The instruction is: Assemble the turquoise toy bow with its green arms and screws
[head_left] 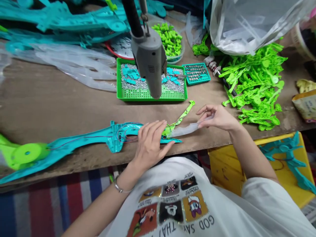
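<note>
While the table (81,107) has the blue frame (80,141) along its near edge, left hand (150,141) lies over the right part, can't tell if gripping; right hand (217,118) pinches the clear strip (184,130) by its tip, green arm (185,113) beside it.

white shirt (177,197) | "GOD SAY" | "PRECIOUS" | "TREASURED" | "EMPOWERED" | "IMPORTANT" | upside down

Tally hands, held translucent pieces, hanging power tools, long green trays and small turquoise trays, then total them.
Left hand and right hand: 2
Held translucent piece: 1
Hanging power tool: 1
Long green tray: 1
Small turquoise tray: 1
Total: 6
</note>
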A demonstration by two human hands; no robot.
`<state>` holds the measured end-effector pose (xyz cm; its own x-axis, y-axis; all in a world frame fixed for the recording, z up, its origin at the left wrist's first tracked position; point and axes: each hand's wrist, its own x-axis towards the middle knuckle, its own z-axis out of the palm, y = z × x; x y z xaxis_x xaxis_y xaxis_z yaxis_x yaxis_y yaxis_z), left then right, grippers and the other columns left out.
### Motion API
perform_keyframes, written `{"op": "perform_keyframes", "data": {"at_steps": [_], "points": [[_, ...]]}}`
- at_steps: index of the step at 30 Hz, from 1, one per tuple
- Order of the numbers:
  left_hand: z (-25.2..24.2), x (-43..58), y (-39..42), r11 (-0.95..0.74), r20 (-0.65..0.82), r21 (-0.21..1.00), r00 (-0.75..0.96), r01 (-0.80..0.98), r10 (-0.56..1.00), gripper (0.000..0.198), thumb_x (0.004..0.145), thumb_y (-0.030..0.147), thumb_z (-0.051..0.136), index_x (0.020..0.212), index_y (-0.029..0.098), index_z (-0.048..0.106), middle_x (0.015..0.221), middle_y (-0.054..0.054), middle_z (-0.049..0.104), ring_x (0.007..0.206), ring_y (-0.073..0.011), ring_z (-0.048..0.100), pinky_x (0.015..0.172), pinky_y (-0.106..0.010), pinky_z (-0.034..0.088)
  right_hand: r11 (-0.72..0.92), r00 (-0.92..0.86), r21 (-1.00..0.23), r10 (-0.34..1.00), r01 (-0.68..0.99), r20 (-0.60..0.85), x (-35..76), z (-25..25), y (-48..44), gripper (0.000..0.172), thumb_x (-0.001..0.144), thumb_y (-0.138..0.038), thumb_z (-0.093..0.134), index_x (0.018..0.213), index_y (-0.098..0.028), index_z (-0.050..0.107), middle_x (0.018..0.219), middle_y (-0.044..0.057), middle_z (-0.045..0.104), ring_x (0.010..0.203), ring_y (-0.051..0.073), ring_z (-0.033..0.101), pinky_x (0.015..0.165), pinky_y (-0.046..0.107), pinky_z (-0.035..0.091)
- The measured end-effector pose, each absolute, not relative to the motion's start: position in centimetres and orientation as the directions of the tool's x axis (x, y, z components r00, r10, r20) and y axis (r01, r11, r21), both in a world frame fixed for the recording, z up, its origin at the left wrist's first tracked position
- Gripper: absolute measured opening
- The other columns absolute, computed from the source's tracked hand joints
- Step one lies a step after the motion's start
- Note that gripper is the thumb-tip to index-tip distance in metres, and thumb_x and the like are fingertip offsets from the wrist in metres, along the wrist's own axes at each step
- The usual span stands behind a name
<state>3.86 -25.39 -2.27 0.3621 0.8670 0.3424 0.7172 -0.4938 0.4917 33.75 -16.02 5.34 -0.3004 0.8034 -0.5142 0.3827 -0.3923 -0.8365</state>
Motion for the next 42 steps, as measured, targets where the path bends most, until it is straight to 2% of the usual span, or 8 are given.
{"op": "perform_keyframes", "data": {"at_steps": [6, 10, 17, 19, 21, 24, 28, 42], "points": [[-3.3, 4.2, -25.1, -0.478, 0.358, 0.461, 0.336, 0.748, 0.871, 0.063, 0.093, 0.04, 0.071, 0.147, 0.018, 0.047, 0.137, -0.017, 0.067, 0.128, -0.0338, 0.06, 0.116, -0.053, 0.038, -0.525, -0.158, -0.845, 0.83, 0.1, -0.535, 34.0, 1.3, -16.3, 0.056, 0.051, -0.033, 0.1, 0.094, -0.017, 0.066, 0.074, 0.002, 0.078, 0.057, 0.012, 0.065, 0.052, 0.022, 0.049], [-3.5, 3.9, -25.3, -0.494, 0.348, 0.44, 0.366, 0.75, 0.863, 0.056, 0.094, 0.038, 0.07, 0.143, 0.018, 0.052, 0.137, -0.016, 0.066, 0.129, -0.0332, 0.06, 0.116, -0.053, 0.038, -0.571, -0.178, -0.818, 0.8, 0.069, -0.573, 35.2, 0.9, -15.7, 0.05, 0.052, -0.033, 0.099, 0.088, -0.016, 0.069, 0.072, -0.001, 0.073, 0.058, 0.009, 0.062, 0.052, 0.021, 0.048], [-3.3, 4.1, -25.2, -0.512, 0.367, 0.389, 0.382, 0.766, 0.848, 0.052, 0.094, 0.036, 0.07, 0.14, 0.016, 0.055, 0.136, -0.017, 0.067, 0.129, -0.0338, 0.059, 0.114, -0.054, 0.039, -0.527, 0.01, -0.811, 0.84, 0.255, -0.543, 37.4, -0.9, -13.7, 0.07, 0.055, -0.04, 0.097, 0.11, -0.016, 0.061, 0.07, -0.004, 0.063, 0.053, 0.011, 0.056, 0.049, 0.026, 0.048], [-3.1, 4.3, -25.0, -0.523, 0.345, 0.361, 0.41, 0.772, 0.844, 0.049, 0.095, 0.036, 0.068, 0.138, 0.016, 0.058, 0.137, -0.017, 0.066, 0.129, -0.0344, 0.058, 0.113, -0.055, 0.039, -0.414, 0.127, -0.791, 0.906, 0.45, -0.403, 37.0, -1.0, -14.2, 0.07, 0.061, -0.041, 0.094, 0.116, -0.017, 0.058, 0.079, 0.001, 0.065, 0.061, 0.016, 0.059, 0.054, 0.031, 0.052], [-3.0, 4.5, -24.8, -0.536, 0.313, 0.342, 0.444, 0.772, 0.84, 0.045, 0.096, 0.036, 0.066, 0.136, 0.017, 0.061, 0.137, -0.017, 0.066, 0.127, -0.0344, 0.058, 0.112, -0.055, 0.04, -0.178, 0.161, -0.694, 0.983, 0.698, -0.09, 35.8, -0.4, -15.2, 0.062, 0.071, -0.039, 0.088, 0.121, -0.018, 0.059, 0.098, 0.008, 0.067, 0.078, 0.022, 0.064, 0.068, 0.04, 0.057], [-2.9, 4.5, -24.6, -0.552, 0.288, 0.33, 0.475, 0.766, 0.831, 0.039, 0.098, 0.036, 0.064, 0.132, 0.017, 0.065, 0.135, -0.016, 0.067, 0.124, -0.0331, 0.059, 0.11, -0.054, 0.041, 0.257, -0.153, -0.509, 0.959, 0.822, 0.237, 32.6, 0.7, -17.1, 0.031, 0.09, -0.029, 0.07, 0.119, -0.022, 0.065, 0.12, 0.013, 0.064, 0.107, 0.028, 0.063, 0.091, 0.047, 0.056], [-3.1, 4.5, -24.5, -0.553, 0.284, 0.33, 0.478, 0.765, 0.831, 0.037, 0.099, 0.035, 0.062, 0.133, 0.019, 0.064, 0.135, -0.015, 0.068, 0.124, -0.0319, 0.059, 0.111, -0.054, 0.04, 0.595, -0.579, -0.474, 0.791, 0.649, 0.201, 28.8, 0.0, -18.9, 0.019, 0.101, -0.022, 0.054, 0.112, -0.022, 0.069, 0.106, 0.01, 0.07, 0.098, 0.025, 0.063, 0.089, 0.042, 0.053], [-4.1, 4.5, -24.7, -0.555, 0.3, 0.345, 0.471, 0.757, 0.83, 0.044, 0.099, 0.032, 0.062, 0.141, 0.018, 0.057, 0.137, -0.014, 0.068, 0.123, -0.0316, 0.062, 0.114, -0.056, 0.039, 0.71, -0.676, -0.285, 0.702, 0.644, 0.223, 28.1, -2.8, -19.8, 0.025, 0.102, -0.025, 0.053, 0.119, -0.019, 0.071, 0.112, 0.013, 0.071, 0.097, 0.024, 0.06, 0.081, 0.041, 0.046]]}}
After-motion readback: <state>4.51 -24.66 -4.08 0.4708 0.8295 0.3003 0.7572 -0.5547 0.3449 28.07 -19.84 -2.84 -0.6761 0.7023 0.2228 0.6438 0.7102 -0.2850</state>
